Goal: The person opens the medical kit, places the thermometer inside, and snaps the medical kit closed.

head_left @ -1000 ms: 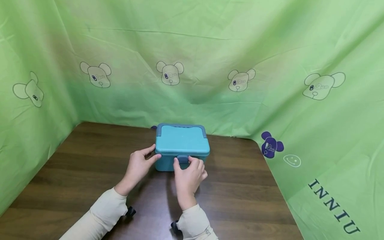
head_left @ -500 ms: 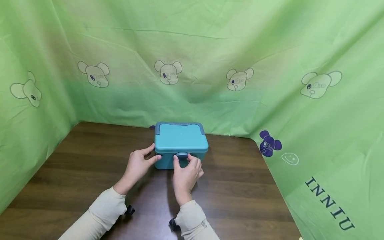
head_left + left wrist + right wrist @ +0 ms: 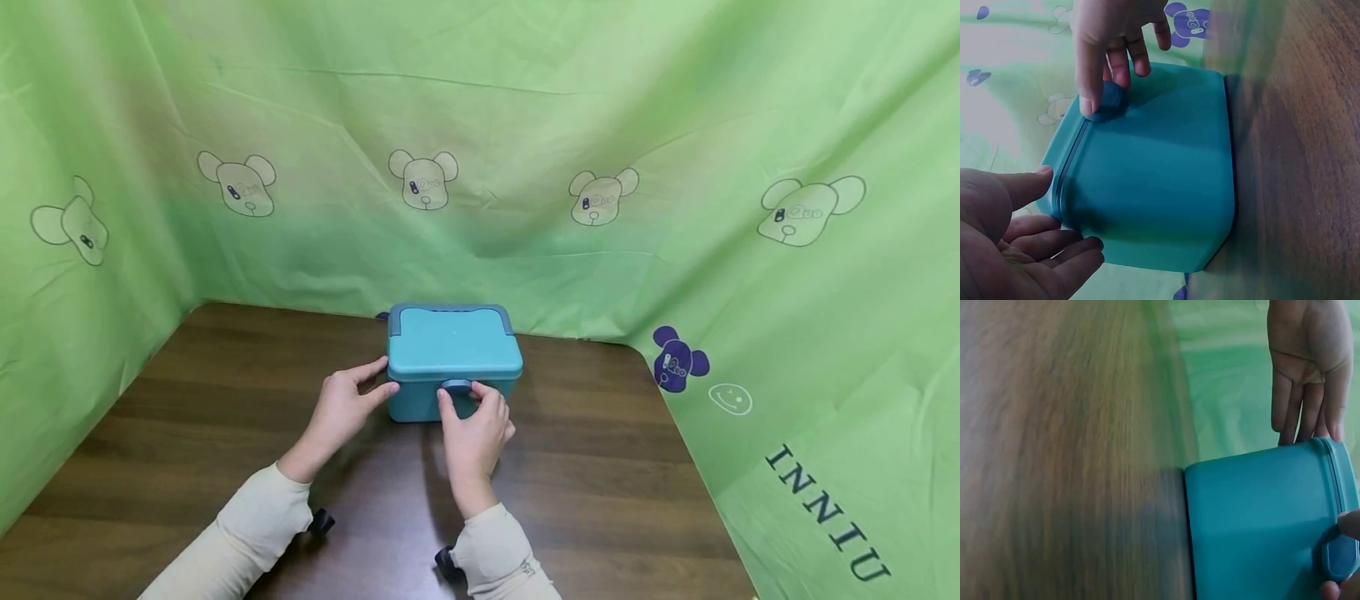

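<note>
A turquoise lidded box (image 3: 455, 346) stands upright near the back of the table, its lid down. A grey-blue carry handle (image 3: 450, 307) lies folded along the lid's back edge. On the front is a dark blue latch (image 3: 456, 387), its edge tilted out from the box. My right hand (image 3: 474, 437) pinches this latch between thumb and index finger; the right wrist view shows the latch (image 3: 1340, 557) between the fingertips. My left hand (image 3: 341, 412) holds the box's left front corner, thumb on the front by the lid rim, fingers along the side. The box's inside is hidden.
The brown wooden table (image 3: 225, 467) runs around the box. A green cloth (image 3: 525, 108) printed with bear heads hangs behind it and on both sides, close to the box's back. Dark wrist cameras (image 3: 321, 522) sit under both pale sleeves (image 3: 258, 517).
The latch lay flatter against the box's front and now sticks outward, with my right fingers still pinching it. My left hand stays at the corner. The box stays in place.
</note>
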Motion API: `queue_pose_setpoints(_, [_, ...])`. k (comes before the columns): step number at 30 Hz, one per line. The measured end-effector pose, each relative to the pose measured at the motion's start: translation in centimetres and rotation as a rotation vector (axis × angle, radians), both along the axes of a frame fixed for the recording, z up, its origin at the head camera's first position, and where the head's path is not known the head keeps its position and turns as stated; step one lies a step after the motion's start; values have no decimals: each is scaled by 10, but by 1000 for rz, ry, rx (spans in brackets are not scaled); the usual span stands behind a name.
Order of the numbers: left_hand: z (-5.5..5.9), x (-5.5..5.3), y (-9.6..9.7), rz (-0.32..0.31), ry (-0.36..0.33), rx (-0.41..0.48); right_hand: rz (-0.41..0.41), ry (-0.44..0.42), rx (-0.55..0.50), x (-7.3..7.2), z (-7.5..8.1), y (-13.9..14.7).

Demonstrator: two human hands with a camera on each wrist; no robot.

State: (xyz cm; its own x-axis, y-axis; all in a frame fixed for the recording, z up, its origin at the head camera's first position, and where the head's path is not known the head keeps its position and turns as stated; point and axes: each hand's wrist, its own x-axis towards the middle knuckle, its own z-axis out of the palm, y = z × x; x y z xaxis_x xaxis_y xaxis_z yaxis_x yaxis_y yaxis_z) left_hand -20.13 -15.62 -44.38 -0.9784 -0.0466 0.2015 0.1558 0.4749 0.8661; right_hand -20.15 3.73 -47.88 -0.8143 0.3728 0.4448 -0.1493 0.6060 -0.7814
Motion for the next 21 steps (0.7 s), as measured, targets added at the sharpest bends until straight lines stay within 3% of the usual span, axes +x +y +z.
queue_pose_setpoints(6, [-2, -1, -9, -12, -5, -1, 49, 22, 24, 3, 2, 9])
queue_pose_setpoints(13, [-3, 2, -19, -14, -3, -31, 221, 18, 67, 4, 5, 24])
queue_pose_setpoints(21, [-6, 10, -32, -46, -14, -120, 383, 56, 238, 6, 8, 59])
